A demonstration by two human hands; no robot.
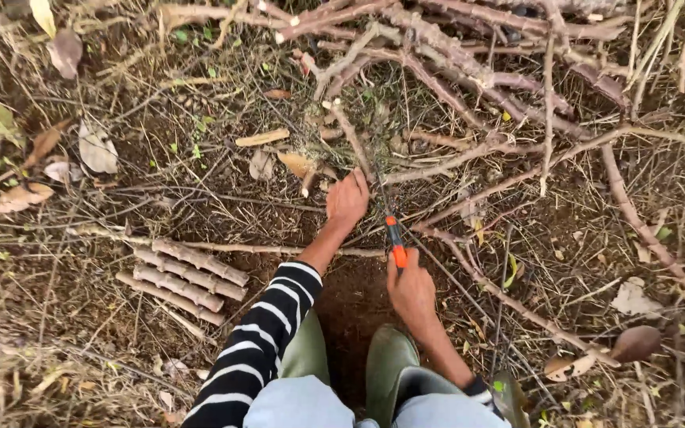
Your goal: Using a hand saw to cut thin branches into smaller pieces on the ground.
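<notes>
Two hands at centre frame: right hand (pixel 411 289) grips an orange-handled saw (pixel 391 238) pointing upward; left hand (pixel 347 200) clasps a stem (pixel 354 143).

Black-and-white striped sleeve (pixel 259 345) at seven o'clock, pale grey trousers (pixel 299 404) at six, and olive-green rubber boots (pixel 390 361) poking out just above.

A dense tangle of brown branches (pixel 469 71) closes off the far side and runs down the right, with thin twigs (pixel 509 269) crossing just beside the right hand (pixel 412 289) and its orange-handled tool (pixel 395 244). The left hand (pixel 347 200) sits at the tangle's near edge. Between the two hands lies a narrow strip of bare soil (pixel 358 293). On the left, a row of cut stem pieces (pixel 180 277) blocks the ground, with dry leaves (pixel 97 150) scattered beyond.
</notes>
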